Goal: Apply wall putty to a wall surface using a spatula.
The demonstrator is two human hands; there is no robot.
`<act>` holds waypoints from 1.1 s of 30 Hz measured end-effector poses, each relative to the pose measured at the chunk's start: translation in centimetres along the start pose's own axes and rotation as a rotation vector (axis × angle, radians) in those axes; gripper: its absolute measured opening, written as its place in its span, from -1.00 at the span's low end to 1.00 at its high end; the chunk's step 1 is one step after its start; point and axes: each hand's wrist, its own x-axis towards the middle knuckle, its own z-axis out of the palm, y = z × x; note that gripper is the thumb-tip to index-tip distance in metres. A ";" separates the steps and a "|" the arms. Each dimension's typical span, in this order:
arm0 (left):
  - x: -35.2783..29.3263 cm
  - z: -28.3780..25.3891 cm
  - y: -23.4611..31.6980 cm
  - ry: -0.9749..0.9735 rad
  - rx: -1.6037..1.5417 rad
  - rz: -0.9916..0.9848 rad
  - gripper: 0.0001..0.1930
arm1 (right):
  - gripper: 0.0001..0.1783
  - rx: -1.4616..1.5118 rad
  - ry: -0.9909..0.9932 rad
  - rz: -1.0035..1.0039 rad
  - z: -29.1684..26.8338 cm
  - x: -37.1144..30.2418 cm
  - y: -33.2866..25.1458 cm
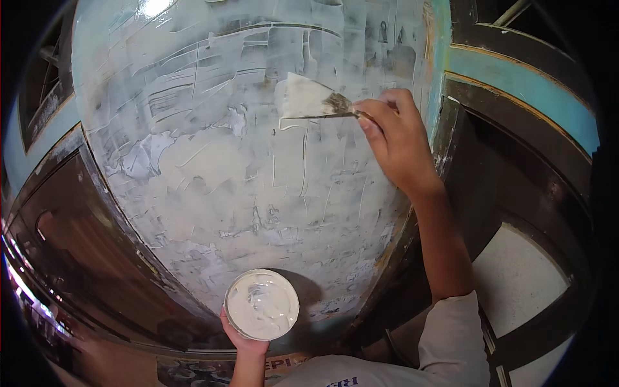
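Note:
My right hand (pixel 400 145) grips a putty knife (pixel 308 98) by its handle end, fingers closed around it. The wide blade, coated with off-white putty, lies against the wall (pixel 213 213), pointing left. Low in front of me, my left hand (pixel 245 337) holds a round tub of white putty (pixel 262 304) from beneath; its fingers are mostly hidden behind the tub. The putty in the tub is stirred and uneven. Patchy grey and cream putty covers the wall, with ridges and scrape marks. Brighter patches show at its left and lower parts.
Dark wooden door frames stand on both sides, one with a brown panel (pixel 84 251) at left, one with a pale panel (pixel 522 277) at right. Turquoise trim (pixel 525 84) runs along the upper right. A printed mat or sheet (pixel 193 371) lies at the bottom.

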 end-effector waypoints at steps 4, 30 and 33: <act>-0.5 0.0 0.3 -0.026 0.057 0.033 -0.39 | -0.75 -0.063 0.059 0.074 -2.3 -4.4 2.9; -0.8 -1.9 -0.2 -0.026 0.091 0.032 -0.36 | -0.73 -0.012 0.092 0.138 0.5 -6.0 1.0; -1.1 -1.8 0.2 -0.032 0.027 0.023 -0.38 | -0.75 0.039 0.138 0.207 0.0 -9.3 2.1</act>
